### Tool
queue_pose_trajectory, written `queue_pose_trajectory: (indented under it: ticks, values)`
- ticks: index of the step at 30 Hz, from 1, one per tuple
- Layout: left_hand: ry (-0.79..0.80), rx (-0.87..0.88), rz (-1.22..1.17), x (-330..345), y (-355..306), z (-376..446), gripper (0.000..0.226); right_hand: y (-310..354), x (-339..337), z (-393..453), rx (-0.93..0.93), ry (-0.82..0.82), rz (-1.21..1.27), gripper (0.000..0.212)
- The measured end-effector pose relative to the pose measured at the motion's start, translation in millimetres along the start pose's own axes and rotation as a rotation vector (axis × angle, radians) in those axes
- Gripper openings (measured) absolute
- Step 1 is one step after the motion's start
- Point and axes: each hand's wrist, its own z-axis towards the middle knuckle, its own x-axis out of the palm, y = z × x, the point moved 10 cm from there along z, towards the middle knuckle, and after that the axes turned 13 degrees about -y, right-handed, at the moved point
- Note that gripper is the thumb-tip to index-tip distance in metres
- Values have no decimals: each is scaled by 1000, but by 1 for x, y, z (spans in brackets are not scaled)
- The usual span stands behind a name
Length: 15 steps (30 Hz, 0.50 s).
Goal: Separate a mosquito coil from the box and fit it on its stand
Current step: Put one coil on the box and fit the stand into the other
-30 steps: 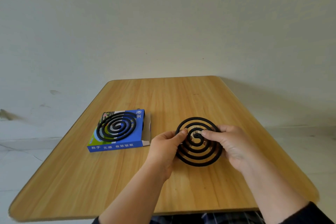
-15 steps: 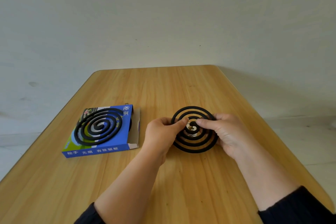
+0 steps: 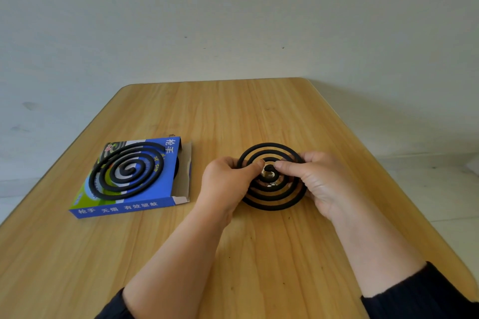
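A black mosquito coil [image 3: 272,198] lies flat near the middle right of the wooden table [image 3: 259,116]. My left hand [image 3: 225,184] grips its left side, thumb tip near the centre. My right hand [image 3: 318,181] holds its right side, forefinger reaching to the coil's centre. Under the centre a small shiny metal stand [image 3: 267,176] shows between the rings, mostly hidden. A second black coil [image 3: 127,171] rests on top of the blue box [image 3: 145,206] at the left.
The box's white end flap [image 3: 185,173] stands open toward my left hand. A plain pale wall rises behind the table's far edge. Pale floor shows past the table's left and right edges.
The view has tilted and shifted, so the table sits differently in frame. Both hands stay on the coil, fingertips drawn closer to its centre. The box and second coil have not moved.
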Motion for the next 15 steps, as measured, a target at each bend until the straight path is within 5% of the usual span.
queue_pose_trajectory:
  ticks: [15]
  values:
    - [7, 10, 32, 0, 2, 0, 22, 1, 1, -2, -2, 8, -34, 12]
